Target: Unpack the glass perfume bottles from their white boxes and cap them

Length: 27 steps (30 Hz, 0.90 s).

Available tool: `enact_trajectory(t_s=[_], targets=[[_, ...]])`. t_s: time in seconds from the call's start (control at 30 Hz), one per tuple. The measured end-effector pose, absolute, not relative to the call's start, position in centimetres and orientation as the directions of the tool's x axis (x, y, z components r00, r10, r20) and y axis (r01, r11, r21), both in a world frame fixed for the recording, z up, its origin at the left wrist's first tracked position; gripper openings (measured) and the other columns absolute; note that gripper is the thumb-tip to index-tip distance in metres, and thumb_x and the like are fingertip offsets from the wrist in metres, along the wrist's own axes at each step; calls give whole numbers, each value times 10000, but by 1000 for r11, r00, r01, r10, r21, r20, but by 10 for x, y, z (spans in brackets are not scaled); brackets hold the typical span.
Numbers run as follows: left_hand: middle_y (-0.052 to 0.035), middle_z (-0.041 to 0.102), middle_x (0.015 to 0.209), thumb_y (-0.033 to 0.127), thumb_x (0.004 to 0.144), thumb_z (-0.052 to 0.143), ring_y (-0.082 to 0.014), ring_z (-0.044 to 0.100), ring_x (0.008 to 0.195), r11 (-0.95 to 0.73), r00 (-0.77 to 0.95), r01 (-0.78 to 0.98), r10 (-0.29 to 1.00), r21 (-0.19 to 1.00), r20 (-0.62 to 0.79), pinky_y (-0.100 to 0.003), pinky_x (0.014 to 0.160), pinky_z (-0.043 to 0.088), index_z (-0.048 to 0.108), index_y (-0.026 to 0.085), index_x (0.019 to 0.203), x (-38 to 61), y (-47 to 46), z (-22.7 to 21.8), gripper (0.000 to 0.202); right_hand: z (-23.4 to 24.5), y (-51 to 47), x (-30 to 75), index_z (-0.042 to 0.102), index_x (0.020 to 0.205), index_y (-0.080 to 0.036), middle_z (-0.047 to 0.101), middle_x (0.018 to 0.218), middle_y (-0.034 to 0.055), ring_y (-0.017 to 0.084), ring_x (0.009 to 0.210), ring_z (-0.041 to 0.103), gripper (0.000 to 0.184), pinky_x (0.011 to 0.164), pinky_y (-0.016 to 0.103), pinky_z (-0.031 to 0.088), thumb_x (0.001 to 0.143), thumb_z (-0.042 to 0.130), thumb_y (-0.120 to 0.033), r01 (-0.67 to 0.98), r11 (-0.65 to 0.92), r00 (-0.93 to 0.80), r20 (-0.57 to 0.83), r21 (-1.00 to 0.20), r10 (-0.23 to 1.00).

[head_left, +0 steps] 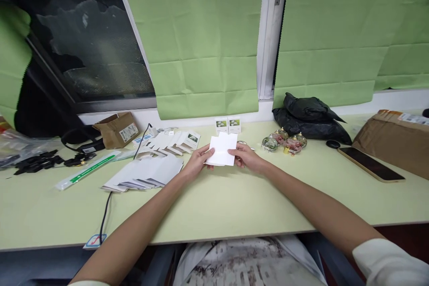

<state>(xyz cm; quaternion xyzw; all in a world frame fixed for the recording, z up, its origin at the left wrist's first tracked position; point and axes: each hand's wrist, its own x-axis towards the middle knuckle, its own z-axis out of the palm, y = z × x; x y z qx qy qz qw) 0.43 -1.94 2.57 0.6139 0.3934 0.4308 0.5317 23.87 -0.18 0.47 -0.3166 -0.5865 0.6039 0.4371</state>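
Note:
A small white folded-flat carton [221, 149] is held up above the table between my two hands, its plain side facing me. My left hand [198, 161] pinches its left edge, thumb on top and fingers beneath. On the opposite edge, my right hand [246, 157] grips it the same way. Behind it stand two small white boxes [221, 124] with green pictures, against the wall. Left of my hands lies a fanned stack of flat white cartons [147, 170], with more flat cartons [177, 143] behind, one showing a printed picture.
On the right are coiled bundles [284, 140], black plastic bags [311, 118], a phone [370, 164] and a brown package [395, 140]. On the left lie an open cardboard box [117, 129], a green-striped plastic sleeve [87, 170] and black parts [38, 161]. A black cable [106, 214] crosses the front edge.

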Motion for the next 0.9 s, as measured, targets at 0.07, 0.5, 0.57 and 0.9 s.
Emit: enact_trajectory(t_s=[0.07,0.5,0.57,0.9], targets=[[-63,731,856,599,862,726,-151,613,617,-109,299,24,949,994,97,-237,474,428,678,186,1347,4,-19,25,639,5,-3,240,658,985,-202,581,590,-48,84,423,457,406,354,203,301,781,825,-511,-176,36,-444,112,-984,889],[-51,714,798,711,834,693,-165,586,619,-208,242,61,952,976,188,-249,491,384,709,184,1293,7,-17,21,699,7,-2,250,686,1032,-186,611,620,-41,71,438,470,423,362,185,329,776,849,-481,-84,-11,-538,36,-996,842],[-56,719,794,729,816,697,-184,615,644,-226,233,68,951,972,204,-264,521,420,719,169,1269,7,-15,20,720,6,-2,250,691,1021,-179,625,640,-31,71,447,477,414,362,185,336,779,847,-477,-71,-18,-548,24,-997,836],[32,588,622,582,865,742,-102,495,497,-205,453,101,881,974,139,-242,522,341,628,192,1399,1,-21,34,671,9,2,250,669,1064,-193,591,594,-60,71,413,459,464,353,184,293,781,831,-523,-151,49,-426,110,-987,898]])
